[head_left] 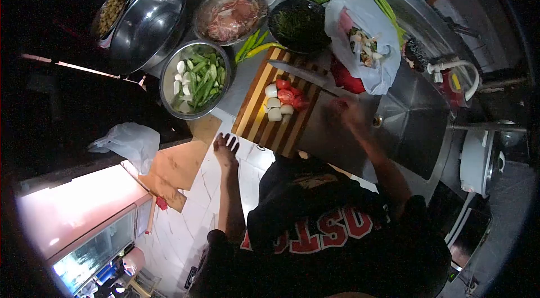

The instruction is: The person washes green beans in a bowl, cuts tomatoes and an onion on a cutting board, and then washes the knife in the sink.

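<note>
Furthest left, a steel bowl (196,78) of green vegetables and white slices sits on the counter. Next, the left hand (226,149) shows against pale tiles (191,202) with its fingers spread, holding nothing, just off the near corner of the striped cutting board (259,112). Cut tomato (286,95) and white chunks (274,113) rest mid-board. Right of the board, the right hand (346,111) hovers by the sink (416,112) — too blurred to tell its grip.

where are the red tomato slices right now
Head view: red tomato slices sit on the striped wooden cutting board, beside white chopped pieces, left of the right hand.
</note>
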Demonstrator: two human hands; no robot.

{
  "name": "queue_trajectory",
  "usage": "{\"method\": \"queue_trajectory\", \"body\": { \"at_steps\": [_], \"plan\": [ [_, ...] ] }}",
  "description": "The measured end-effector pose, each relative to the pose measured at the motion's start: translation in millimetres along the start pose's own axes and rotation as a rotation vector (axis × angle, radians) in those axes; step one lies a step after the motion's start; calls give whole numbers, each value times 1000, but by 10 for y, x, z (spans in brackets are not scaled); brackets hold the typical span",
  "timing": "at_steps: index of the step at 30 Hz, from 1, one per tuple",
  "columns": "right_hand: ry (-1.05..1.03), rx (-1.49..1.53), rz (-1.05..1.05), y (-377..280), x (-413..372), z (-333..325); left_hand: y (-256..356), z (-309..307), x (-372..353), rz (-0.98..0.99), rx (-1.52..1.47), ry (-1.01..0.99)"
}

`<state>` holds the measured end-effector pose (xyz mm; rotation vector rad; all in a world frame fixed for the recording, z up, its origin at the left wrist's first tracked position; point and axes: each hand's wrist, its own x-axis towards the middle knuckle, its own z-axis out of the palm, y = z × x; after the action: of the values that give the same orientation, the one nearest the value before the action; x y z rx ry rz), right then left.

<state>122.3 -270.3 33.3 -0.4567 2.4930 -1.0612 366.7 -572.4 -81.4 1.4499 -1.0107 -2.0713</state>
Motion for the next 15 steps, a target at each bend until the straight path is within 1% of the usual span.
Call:
{"method": "queue_trajectory", "body": {
  "at_steps": [2,3,5,6,8,10,11,13,14,15],
  "plan": [
    [71,-119,-213,-108,15,-29,-1,108,-110,-8,13,28],
    [200,-218,-302,-97,24,-22,14,139,-154,25,-6,2],
    [325,-312,-399,80,85,35,87,245,-220,22,-12,-17],
    [360,-383,-331,326,163,134,137,316,-262,16,-13,-45],
    [391,-452,-267,282,219,149,162,448,-332,25,51,-123],
    [426,-444,-556,142,243,61,60,556,-380,88,43,-117],
    [429,-445,-555,220,283,88,-32,576,-377,115,-4,-80],
    [274,-498,-420,400,365,152,-142,600,-293,143,-1,-56],
    [276,-498,-414,286,365,131,-131,632,-310,171,4,-22],
    [258,-482,-382,164,375,132,-132,681,-320,152,-67,-33]
  ]
}}
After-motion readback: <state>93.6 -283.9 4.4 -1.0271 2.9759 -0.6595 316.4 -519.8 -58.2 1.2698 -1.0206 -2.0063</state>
